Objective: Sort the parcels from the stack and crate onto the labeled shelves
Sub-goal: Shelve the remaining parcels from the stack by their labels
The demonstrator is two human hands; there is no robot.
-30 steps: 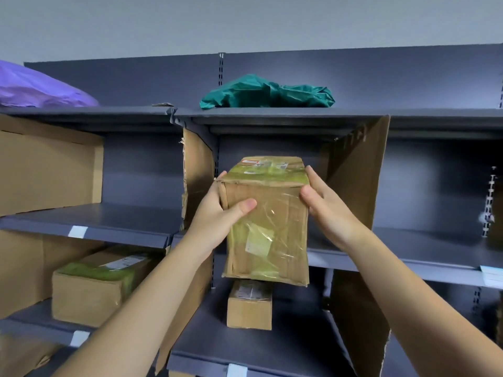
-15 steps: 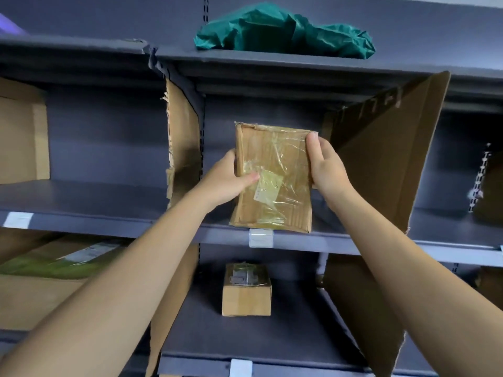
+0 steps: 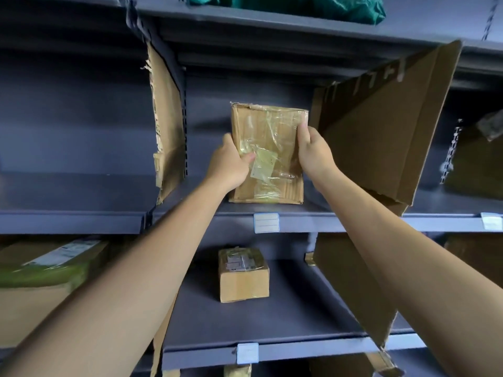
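Note:
A taped cardboard parcel (image 3: 268, 148) stands upright on the middle grey shelf (image 3: 313, 217), its bottom edge on the shelf board. My left hand (image 3: 230, 163) grips its left edge, thumb across the front. My right hand (image 3: 314, 152) holds the right edge, fingers curled round it. The parcel stands between two cardboard dividers, a torn one (image 3: 167, 137) on the left and a leaning one (image 3: 381, 126) on the right. A blank white label (image 3: 266, 223) sits on the shelf lip just below it.
A small labelled box (image 3: 243, 274) lies on the lower shelf. A larger box with green tape (image 3: 40, 284) fills the lower-left bay. A green bag (image 3: 313, 6) rests on the top shelf. Another label (image 3: 491, 221) marks the right bay.
Both hands have carried the parcel forward and set it down into the middle shelf bay. The view has tilted down and come closer to the shelves.

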